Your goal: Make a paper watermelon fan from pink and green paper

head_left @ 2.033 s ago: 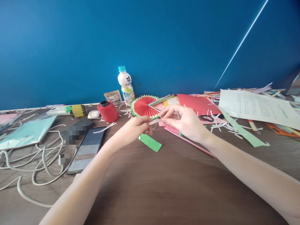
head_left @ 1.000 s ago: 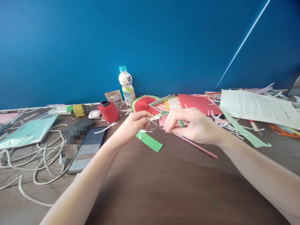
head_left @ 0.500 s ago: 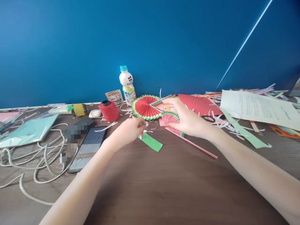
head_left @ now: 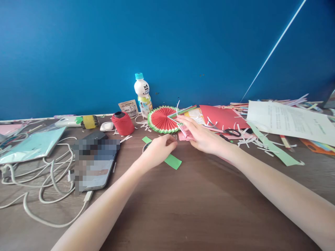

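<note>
My left hand is closed, with its fingers curled above a green paper strip; what they grip, if anything, is hidden. The strip's far end shows past the hand, beside the dark curved rim of something mostly covered by the hand. My right hand holds a small pink pleated paper fan between thumb and fingers, and much of the fan is hidden by the hand. Just behind both hands lies a round red pleated paper fan with a green and white edge and thin sticks.
A red thread spool and a bottle stand at the back. At left are a phone, white cables and a teal packet. Scissors, red paper, white scraps and a printed sheet lie right.
My left hand has moved slightly right and down over the green strip, uncovering its far end and a dark rim. My right hand has swung the pink fan, now largely hidden, and lowered its fingers.
</note>
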